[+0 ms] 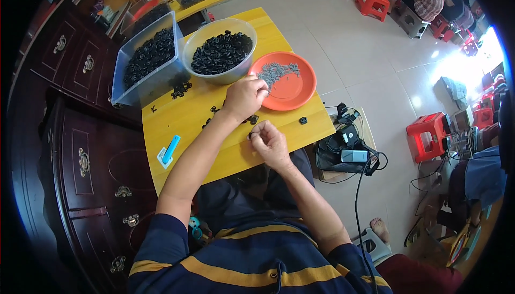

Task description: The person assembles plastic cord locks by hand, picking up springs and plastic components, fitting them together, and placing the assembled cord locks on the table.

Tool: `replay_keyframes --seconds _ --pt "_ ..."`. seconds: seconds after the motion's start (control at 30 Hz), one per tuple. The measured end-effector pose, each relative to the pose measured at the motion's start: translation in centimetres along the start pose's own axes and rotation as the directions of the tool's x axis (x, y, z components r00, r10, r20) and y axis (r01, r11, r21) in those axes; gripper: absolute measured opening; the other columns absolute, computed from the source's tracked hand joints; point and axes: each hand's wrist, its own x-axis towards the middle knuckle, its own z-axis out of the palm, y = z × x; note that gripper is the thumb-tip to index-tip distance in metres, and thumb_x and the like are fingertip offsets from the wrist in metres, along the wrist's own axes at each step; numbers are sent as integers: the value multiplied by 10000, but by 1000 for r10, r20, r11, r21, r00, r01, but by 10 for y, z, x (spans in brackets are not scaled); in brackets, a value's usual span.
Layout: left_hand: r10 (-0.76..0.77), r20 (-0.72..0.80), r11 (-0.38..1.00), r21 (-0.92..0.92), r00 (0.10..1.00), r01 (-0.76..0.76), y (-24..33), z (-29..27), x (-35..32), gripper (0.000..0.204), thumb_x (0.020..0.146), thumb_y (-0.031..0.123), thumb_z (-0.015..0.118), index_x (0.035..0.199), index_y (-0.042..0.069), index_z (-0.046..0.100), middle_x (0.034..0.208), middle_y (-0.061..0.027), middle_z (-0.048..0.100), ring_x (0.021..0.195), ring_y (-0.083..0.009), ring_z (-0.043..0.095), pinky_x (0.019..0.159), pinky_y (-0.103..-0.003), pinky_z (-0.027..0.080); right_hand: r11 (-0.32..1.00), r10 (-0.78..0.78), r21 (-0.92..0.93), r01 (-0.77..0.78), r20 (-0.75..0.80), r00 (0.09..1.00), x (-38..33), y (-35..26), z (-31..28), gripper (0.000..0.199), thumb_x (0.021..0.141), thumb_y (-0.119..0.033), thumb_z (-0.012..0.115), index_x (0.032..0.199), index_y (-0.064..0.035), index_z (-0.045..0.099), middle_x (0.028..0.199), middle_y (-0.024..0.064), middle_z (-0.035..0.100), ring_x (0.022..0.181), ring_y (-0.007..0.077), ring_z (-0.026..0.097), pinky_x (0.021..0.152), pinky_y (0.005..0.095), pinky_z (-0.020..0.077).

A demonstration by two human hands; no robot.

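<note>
While the left hand [245,97] works at the near-left edge of an orange plastic dish [295,94], the right hand [272,145] waits low over the yellow tabletop [306,136]. The left fingers are bunched closed beside the small slender grey pieces [276,72] heaped in the dish; whether one is between the fingertips cannot be told. The right thumb and forefinger are pinched on what looks like a small black piece [250,135], mostly hidden by the hand. The step in hand seems to be picking out a grey piece while the black one is held ready; the next move would call for a fine fingertip grip and steady alignment of the two.

The grey pieces are thin and matt, lying in a tangled scatter across the smooth, shallow, round dish. Beside it, a translucent round bowl [210,78] holds a mound of glossy, rounded black plastic parts [222,53], and a clear rectangular bin [162,75] holds more. A lone squarish black part [303,120] lies near the table's right edge.
</note>
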Motion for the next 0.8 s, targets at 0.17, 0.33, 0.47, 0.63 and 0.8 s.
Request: replay_keyframes --seconds 0.17,0.33,0.47,0.63,0.8 --pt "12 202 972 226 979 -58 -5 20 30 78 831 167 670 847 118 729 873 -76 681 805 -301 678 712 -435 549 985 -22 -173 17 -25 999 -3 -4 3 53 906 -31 605 957 -15 598 706 20 581 582 50 537 553 230 451" --pt "66 320 942 294 945 -165 -11 34 44 78 835 186 672 831 121 715 887 -65 678 850 -291 684 727 -438 559 937 -177 -313 154 -47 983 1 -10 3 116 905 -48 618 1006 -9 657 830 154 650 692 254 640 673 344 523" --pt "78 411 893 377 908 -247 -12 39 55 101 834 174 649 831 76 673 883 -106 670 868 -316 685 743 -448 563 917 -200 -350 191 13 980 4 -13 0 130 929 -46 597 1036 -13 664 931 182 662 860 342 658 784 395 526" --pt "87 498 861 397 863 -316 -6 36 64 126 819 141 606 863 38 664 902 -153 677 859 -350 688 741 -476 566 891 -211 -404 208 39 977 5 -16 1 102 939 -48 590 1009 -8 652 908 171 654 857 336 660 776 380 525" --pt "148 291 973 130 945 -192 12 22 47 145 822 129 574 927 30 585 899 -179 674 828 -389 671 730 -499 553 968 -99 -233 94 -10 995 2 -10 3 109 999 -78 552 1000 -2 630 796 57 664 690 115 653 642 272 525"
